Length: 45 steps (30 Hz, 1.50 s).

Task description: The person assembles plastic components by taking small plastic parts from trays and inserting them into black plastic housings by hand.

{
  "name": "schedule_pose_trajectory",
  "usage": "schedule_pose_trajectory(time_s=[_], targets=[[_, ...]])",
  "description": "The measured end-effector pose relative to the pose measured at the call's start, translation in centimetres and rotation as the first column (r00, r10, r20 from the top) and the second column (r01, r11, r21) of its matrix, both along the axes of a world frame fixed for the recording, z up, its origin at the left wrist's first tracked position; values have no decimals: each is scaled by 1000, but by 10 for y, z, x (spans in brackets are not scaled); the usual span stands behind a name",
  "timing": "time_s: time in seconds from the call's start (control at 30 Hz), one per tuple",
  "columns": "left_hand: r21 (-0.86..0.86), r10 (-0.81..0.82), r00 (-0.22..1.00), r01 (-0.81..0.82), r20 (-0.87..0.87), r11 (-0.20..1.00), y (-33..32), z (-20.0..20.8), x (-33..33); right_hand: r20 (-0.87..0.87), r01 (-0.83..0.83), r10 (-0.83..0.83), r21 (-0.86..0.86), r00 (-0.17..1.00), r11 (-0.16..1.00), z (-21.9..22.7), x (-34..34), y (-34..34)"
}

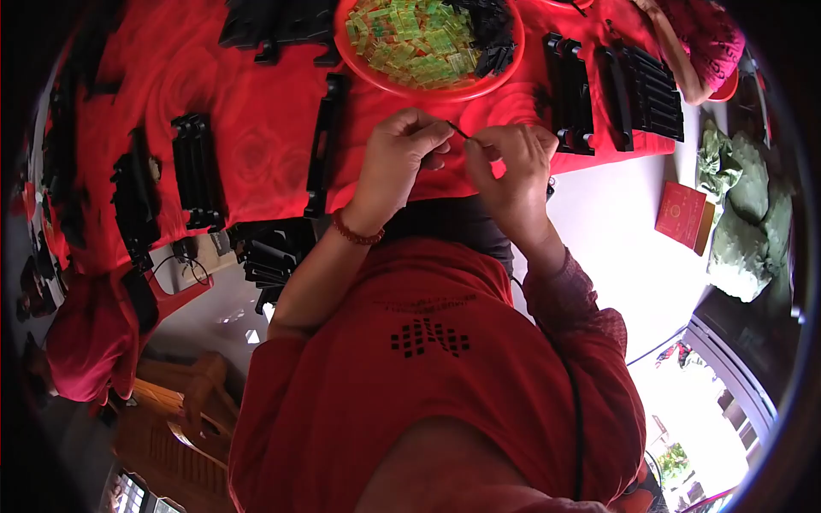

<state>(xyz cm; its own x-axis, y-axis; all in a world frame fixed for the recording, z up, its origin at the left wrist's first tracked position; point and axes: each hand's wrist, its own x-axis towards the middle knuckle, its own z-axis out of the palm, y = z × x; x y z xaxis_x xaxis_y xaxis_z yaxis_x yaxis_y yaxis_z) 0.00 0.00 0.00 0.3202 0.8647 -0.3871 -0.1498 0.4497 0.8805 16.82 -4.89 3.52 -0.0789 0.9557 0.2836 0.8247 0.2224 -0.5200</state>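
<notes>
Red shirt (436, 376) closest; left hand (402, 147) and right hand (516, 162) grip clamped on small dark piece (458, 130), seemingly mid-job; green pieces (415, 43) in basin (428, 94) likely remaining, done count unclear

Wooden chair (158, 440), lower left — red box (682, 214) beside pale green sacks (741, 244), right side.

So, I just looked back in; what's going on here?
A person in a red shirt holds a small, thin, dark piece in the left hand, with the right hand at its other end; whether that one grips it is unclear. Just beyond the hands, a round red basin holds translucent yellow-green pieces and small black pieces. Long black parts lie on the red tablecloth to both sides.
</notes>
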Motion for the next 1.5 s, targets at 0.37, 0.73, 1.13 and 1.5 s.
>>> schedule_pose_trajectory(time_s=[0.37,0.73,1.13,1.5], targets=[[510,173,882,85,-438,856,18,34,29,-736,219,-505,-457,452,862,-12,71,-12],[814,121,892,332,-435,477,40,-17,136,-814,280,-501,-428,293,859,-16,85,-16],[-13,-67,986,70,152,997,-9,2,23,-721,62,-398,-444,567,894,-7,48,1],[-162,201,919,-154,339,975,-29,-4,-16,-740,-133,-258,-424,621,896,-4,-4,22]])
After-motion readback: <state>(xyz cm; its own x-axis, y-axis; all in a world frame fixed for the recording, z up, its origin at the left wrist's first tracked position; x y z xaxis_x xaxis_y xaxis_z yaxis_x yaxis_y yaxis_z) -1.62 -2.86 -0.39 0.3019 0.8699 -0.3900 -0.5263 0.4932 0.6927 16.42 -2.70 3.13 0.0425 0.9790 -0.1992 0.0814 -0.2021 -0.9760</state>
